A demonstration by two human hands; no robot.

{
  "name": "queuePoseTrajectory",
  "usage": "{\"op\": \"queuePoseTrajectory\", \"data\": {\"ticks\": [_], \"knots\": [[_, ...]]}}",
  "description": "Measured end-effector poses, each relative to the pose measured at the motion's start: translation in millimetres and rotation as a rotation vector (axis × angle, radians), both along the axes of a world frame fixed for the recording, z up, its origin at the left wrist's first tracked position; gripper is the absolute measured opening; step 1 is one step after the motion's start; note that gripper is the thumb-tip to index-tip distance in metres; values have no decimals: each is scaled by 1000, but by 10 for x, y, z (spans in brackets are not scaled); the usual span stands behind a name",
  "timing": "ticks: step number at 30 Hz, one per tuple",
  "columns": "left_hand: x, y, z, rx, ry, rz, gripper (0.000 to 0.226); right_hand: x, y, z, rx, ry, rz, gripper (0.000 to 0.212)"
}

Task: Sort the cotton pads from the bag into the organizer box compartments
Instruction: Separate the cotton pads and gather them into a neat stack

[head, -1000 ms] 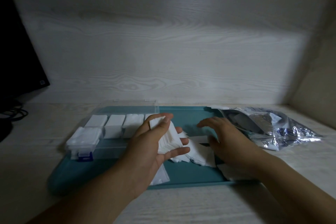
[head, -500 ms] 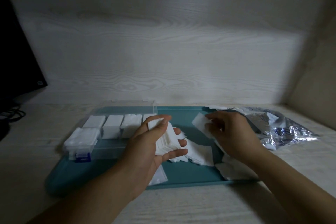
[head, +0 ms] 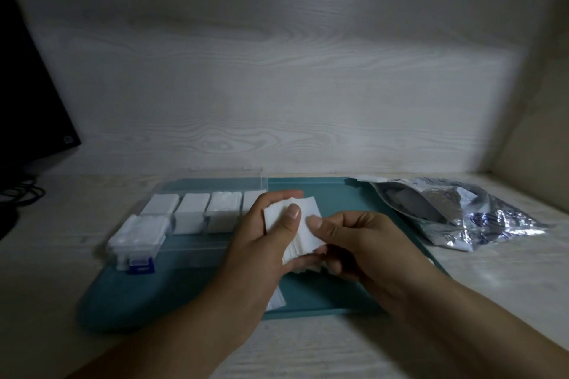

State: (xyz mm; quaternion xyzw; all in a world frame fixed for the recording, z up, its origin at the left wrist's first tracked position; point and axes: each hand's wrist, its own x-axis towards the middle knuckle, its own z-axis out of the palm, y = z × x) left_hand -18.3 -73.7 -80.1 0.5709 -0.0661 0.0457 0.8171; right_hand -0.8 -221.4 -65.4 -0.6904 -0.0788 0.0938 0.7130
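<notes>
Two hands (head: 308, 234) gripping white square cotton pads (head: 303, 223), stacked

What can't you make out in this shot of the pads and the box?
Head view only:
- Fourth box compartment: behind the left hand.
- Pad count in the stack: hands cover it; right hand overlaps.
- Bag contents: glare, dim light.
- Monitor: cut by left edge.

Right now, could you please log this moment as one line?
left hand: holds pad stack | right hand: pinches stack | box: partly filled | bag: on table
</notes>
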Motion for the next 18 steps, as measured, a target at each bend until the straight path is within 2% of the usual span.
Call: {"op": "queuePoseTrajectory", "data": {"ticks": [4, 7, 10, 12, 15, 18], "knots": [[-9, -3, -18, 43, -27, -17, 25, -25, 25, 2, -108, -47, -31, 26], [12, 14, -36, 48, 0, -25, 19, -31, 41, -3, -309, -205, -129, 27], [31, 42, 32, -13, 25, -14, 21, 74, -30, -41, -522, -381, -288, 27], [61, 87, 123, -69, 36, 17, 21, 201, -155, -34, -500, -451, -359, 20], [132, 200, 218, -143, 70, 67, 22, 364, -350, -26, -578, -556, -405, 9], [160, 299, 245, -201, 114, 65, 23, 420, -370, -99, -698, -612, -356, 14]]}}
